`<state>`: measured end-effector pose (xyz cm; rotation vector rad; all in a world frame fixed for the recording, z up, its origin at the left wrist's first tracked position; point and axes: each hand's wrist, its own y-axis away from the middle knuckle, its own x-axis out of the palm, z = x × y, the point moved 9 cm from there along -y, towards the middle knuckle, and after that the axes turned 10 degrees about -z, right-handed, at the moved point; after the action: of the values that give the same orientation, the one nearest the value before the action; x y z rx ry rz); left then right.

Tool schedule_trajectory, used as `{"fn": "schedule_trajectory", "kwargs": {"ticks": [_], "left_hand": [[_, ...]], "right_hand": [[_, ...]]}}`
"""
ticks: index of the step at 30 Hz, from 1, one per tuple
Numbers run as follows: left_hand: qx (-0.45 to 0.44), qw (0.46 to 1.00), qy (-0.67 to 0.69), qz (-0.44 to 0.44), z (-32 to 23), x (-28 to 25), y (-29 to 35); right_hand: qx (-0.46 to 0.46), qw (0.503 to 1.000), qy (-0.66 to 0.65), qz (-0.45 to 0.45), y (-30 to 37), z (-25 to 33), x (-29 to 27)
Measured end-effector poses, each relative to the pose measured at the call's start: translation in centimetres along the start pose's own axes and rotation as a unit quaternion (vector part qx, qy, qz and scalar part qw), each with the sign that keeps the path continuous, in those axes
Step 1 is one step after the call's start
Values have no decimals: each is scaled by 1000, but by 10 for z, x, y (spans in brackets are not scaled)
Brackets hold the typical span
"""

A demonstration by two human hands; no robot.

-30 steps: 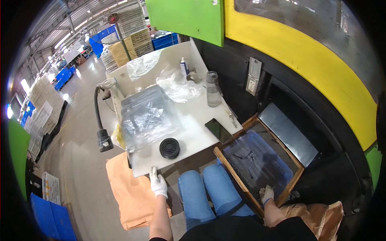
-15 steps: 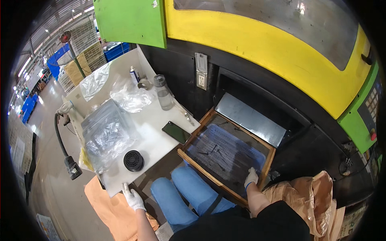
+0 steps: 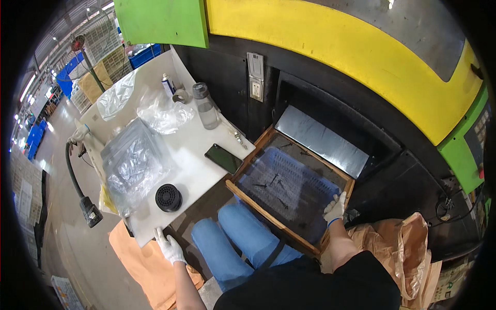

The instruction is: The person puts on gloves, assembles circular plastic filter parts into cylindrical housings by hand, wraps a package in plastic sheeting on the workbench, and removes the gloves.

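Note:
My left hand (image 3: 169,248), in a white glove, rests its outstretched fingers against the front edge of the white worktable (image 3: 199,178) and holds nothing. My right hand (image 3: 335,207), also gloved, is at the right side of a wooden-framed mesh screen (image 3: 295,191), close to the rail. Its fingers are curled; anything between them is hidden. Several thin black pieces (image 3: 274,179) lie scattered on the mesh. A blue perforated basket (image 3: 305,168) shows through from underneath. A round black slotted part (image 3: 169,198) stands on the worktable near my left hand.
On the worktable are clear plastic bags (image 3: 135,160), a phone (image 3: 223,158), a water bottle (image 3: 206,106) and a spray can (image 3: 168,85). A metal chute (image 3: 320,138) of the yellow-green machine (image 3: 330,49) ends behind the screen. Brown paper sacks (image 3: 408,253) stand at right; a bendy-necked lamp (image 3: 90,212) hangs left.
My right hand has moved right and away from me, from over the mesh to the right rail. The black pieces lie more spread out. My left hand stays at the table edge.

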<state>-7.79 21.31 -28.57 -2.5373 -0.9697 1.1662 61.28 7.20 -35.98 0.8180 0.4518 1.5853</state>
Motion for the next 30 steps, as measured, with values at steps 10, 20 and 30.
{"fn": "schedule_trajectory", "kwargs": {"ticks": [10, 20, 30], "left_hand": [[5, 999, 30, 11, 7, 6, 2], [-16, 996, 86, 18, 7, 8, 3], [-22, 996, 84, 15, 15, 6, 3]], "right_hand": [[18, 998, -4, -60, -18, 5, -25], [10, 998, -16, -64, -12, 0, -24], [17, 992, 118, -36, -10, -18, -19]]}}
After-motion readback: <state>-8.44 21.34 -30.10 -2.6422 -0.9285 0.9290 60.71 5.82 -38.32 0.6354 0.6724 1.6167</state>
